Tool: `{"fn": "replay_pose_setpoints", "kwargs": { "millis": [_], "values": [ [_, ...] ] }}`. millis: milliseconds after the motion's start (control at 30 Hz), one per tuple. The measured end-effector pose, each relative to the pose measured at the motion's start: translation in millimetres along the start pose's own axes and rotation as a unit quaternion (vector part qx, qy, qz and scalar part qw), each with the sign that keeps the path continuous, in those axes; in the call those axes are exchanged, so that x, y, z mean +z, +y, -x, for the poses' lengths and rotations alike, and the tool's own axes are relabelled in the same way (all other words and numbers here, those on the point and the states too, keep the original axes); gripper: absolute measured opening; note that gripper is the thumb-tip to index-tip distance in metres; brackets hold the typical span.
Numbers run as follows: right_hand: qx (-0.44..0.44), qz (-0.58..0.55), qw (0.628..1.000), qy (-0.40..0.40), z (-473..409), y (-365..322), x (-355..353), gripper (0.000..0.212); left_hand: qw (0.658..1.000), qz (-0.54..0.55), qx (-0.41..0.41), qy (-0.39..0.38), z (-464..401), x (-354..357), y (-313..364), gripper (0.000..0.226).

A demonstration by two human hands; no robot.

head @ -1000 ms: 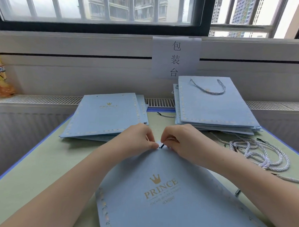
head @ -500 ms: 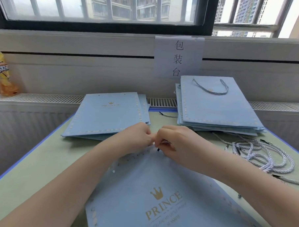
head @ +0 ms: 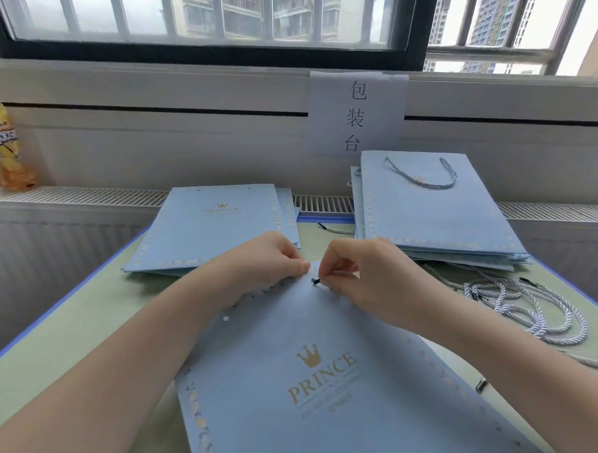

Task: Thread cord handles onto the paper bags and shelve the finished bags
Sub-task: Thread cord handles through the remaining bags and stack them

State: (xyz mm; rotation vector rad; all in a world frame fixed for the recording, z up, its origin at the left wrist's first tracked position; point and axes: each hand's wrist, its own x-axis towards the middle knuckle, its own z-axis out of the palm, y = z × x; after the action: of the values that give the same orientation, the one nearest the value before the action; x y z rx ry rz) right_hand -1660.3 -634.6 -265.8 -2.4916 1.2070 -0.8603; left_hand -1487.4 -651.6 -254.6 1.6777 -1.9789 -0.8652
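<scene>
- The bag (head: 318,381) being worked on lies flat on the table (head: 63,336), its top edge under both sets of fingertips and its printed face toward the person.
- The right hand (head: 367,280) is pinched on a twisted cord (head: 343,273); the cord's dark tip (head: 315,281) pokes out just past the thumb and forefinger, right at the paper — whether it is already in a hole I cannot tell.
- The left hand (head: 272,256) is closed on the bag's top edge, thumb on top, just beside the cord tip, the two thumbs nearly touching.
- To do this well, I would keep the grip close behind the stiff tip so it does not bend, and aim it straight down at the hole, not at a slant.
- The left fingers should keep the paper taut right beside the hole; a slack edge would likely buckle or tear.
- The second punched hole (head: 225,318) shows white, further along the edge, below the left wrist — it looks unthreaded.
- Loose cords (head: 527,304) lie in a heap beyond the right wrist.
- Unthreaded bags (head: 215,222) are stacked beyond the left knuckles; finished bags (head: 435,211), one with its handle (head: 421,173) on, lie beyond the right knuckles.
</scene>
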Motion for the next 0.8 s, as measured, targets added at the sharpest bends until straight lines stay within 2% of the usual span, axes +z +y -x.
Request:
{"fn": "replay_pose_setpoints", "kwargs": {
  "millis": [300,500,633,800],
  "values": [
    [-0.027,0.062,0.998,0.017,-0.6,2.3,3.9,0.007,0.996,0.084,0.002,-0.025,-0.4,-1.8,-7.6,0.020],
    [-0.050,0.098,0.994,0.012,-2.3,3.2,2.3,0.009,0.995,0.101,0.006,-0.014,-1.1,-1.7,-7.0,0.020],
    [-0.077,0.119,0.990,0.018,-0.3,-0.6,5.4,0.018,0.990,0.135,0.010,-0.030,0.6,-2.9,-6.2,0.014],
    [-0.053,0.080,0.995,0.031,-0.3,-4.3,3.9,0.008,0.971,0.223,-0.041,-0.070,1.4,-8.7,-5.0,0.015]
  ]
}}
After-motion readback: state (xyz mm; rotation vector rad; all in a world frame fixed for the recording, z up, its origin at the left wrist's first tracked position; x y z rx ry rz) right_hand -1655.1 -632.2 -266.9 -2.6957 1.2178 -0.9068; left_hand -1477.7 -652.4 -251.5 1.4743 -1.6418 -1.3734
